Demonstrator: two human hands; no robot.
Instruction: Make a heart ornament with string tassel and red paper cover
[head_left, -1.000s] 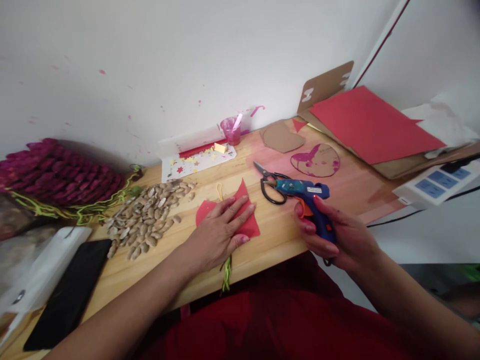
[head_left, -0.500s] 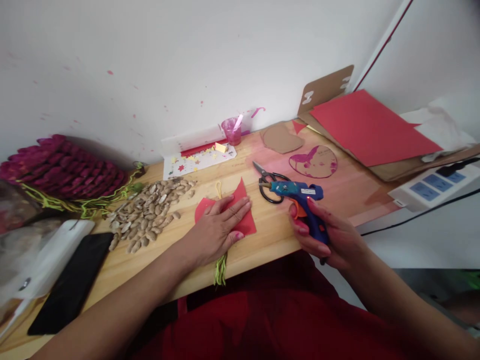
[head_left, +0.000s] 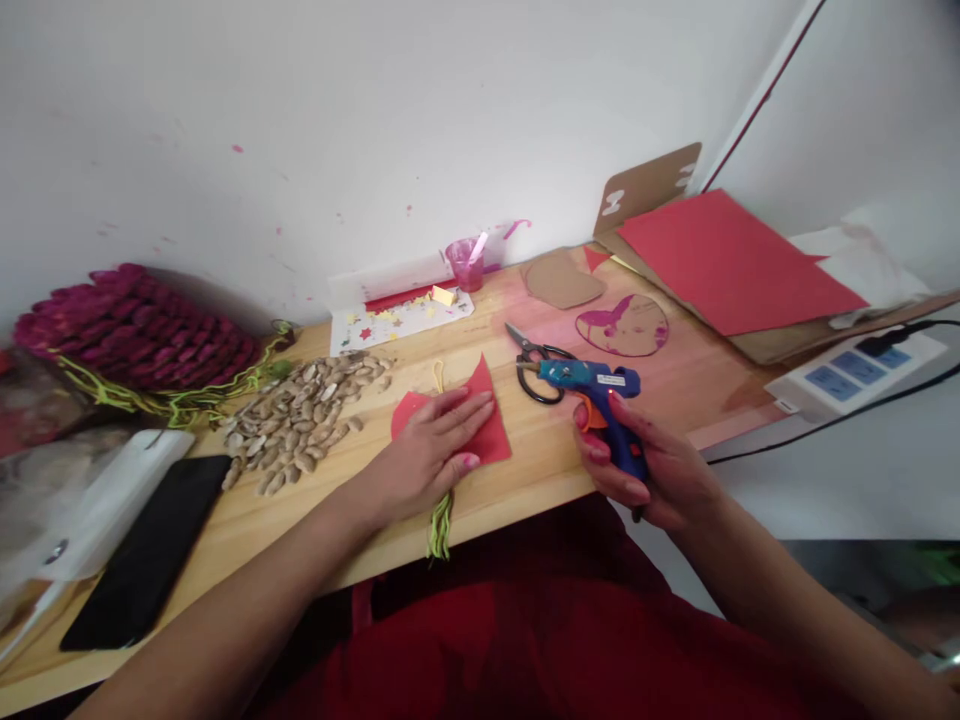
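My left hand (head_left: 435, 450) lies flat on a red paper piece (head_left: 491, 430), pressing it to the wooden table. A yellow loop (head_left: 438, 374) sticks out above the paper, and a green tassel (head_left: 440, 527) hangs out below it near the table edge. My right hand (head_left: 652, 460) is wrapped around the handle of a blue glue gun (head_left: 592, 378), its nozzle pointing left. Beneath and behind the nozzle lie black-handled scissors (head_left: 541, 370). What is under my left palm is hidden.
Peanut shells (head_left: 300, 420), a black phone (head_left: 146, 550), and a magenta scaly object (head_left: 142, 330) are left. Behind stand a pink cup (head_left: 465, 265) and star-strewn paper (head_left: 397, 322). Cardboard cutouts (head_left: 562, 280), red sheets (head_left: 735, 265) and a power strip (head_left: 855, 375) are right.
The view has shifted slightly. Both hands keep nearly the same places and poses, the left on the red paper and the right around the glue gun.
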